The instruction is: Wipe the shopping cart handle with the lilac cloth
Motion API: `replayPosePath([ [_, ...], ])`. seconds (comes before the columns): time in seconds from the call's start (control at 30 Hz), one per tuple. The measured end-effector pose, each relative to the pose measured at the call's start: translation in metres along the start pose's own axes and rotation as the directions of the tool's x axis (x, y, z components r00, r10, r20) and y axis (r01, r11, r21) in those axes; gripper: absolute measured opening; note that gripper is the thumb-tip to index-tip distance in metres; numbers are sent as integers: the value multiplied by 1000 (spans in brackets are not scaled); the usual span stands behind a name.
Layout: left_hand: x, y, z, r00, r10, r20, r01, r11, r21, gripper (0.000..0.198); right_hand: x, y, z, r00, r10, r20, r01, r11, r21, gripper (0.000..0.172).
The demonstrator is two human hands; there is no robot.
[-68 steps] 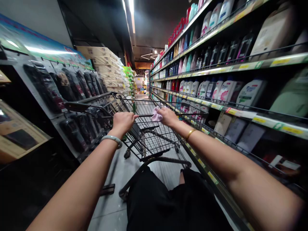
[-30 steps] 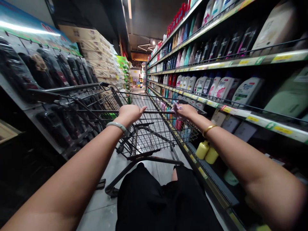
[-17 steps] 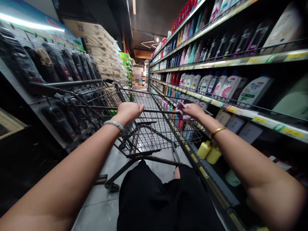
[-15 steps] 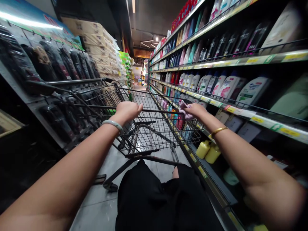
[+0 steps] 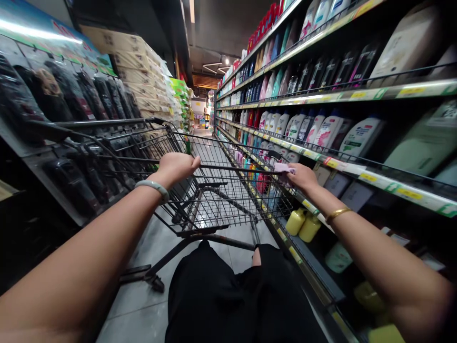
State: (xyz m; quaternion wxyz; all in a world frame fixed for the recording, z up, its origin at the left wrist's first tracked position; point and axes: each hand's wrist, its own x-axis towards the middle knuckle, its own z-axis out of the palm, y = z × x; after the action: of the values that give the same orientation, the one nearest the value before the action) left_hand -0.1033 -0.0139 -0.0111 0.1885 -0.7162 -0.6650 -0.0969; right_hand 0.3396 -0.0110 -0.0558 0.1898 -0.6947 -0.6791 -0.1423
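Moved since the earlier frame: my right hand [image 5: 303,177] and the lilac cloth [image 5: 283,169], both now farther toward the right end of the cart's near rail [image 5: 235,169].

Head view, the only one supplied. Wire cart [image 5: 214,184] found directly ahead of my knees, near its shelf unit [image 5: 357,167] on the right side. Left hand [image 5: 174,166]: fingers wrapped over the near rail, left of its middle, thumb laid along the top; fingertips hidden. Right hand: fingers clamped on the cloth, which sits at the rail's right end; whether they also grip the metal beneath, I cannot tell. Yellow bottles [image 5: 295,222] stand low on the shelf unit, near the cart's right edge.

Assessment: the work in hand appears to be passing cloth along rail. Good practice requires my left grip to check any roll, the cloth pressed evenly around the bar, and my right knuckles kept clear of the shelf edge.
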Motion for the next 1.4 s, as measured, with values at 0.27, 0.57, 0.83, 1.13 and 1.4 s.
replayPosePath([
  [0.27,-5,-14,2,990,92,-109,-91,996,11,69,-17,-13,-3,999,-30,34,30,1000,9,30],
  [0.57,-27,98,5,971,123,-206,-198,896,-398,44,-40,-37,4,988,-52,-143,54,999,4,30],
  [0.83,-34,176,30,945,134,-298,-254,875,-412,46,-51,-50,-2,951,-259,-168,283,948,144,41],
  [1.13,-15,150,36,945,148,-292,-259,884,-390,45,-37,-46,-37,979,-180,98,158,967,198,26],
  [1.4,-2,121,40,951,206,-232,-285,875,-391,40,-12,-51,-49,918,-268,290,150,916,372,11],
])
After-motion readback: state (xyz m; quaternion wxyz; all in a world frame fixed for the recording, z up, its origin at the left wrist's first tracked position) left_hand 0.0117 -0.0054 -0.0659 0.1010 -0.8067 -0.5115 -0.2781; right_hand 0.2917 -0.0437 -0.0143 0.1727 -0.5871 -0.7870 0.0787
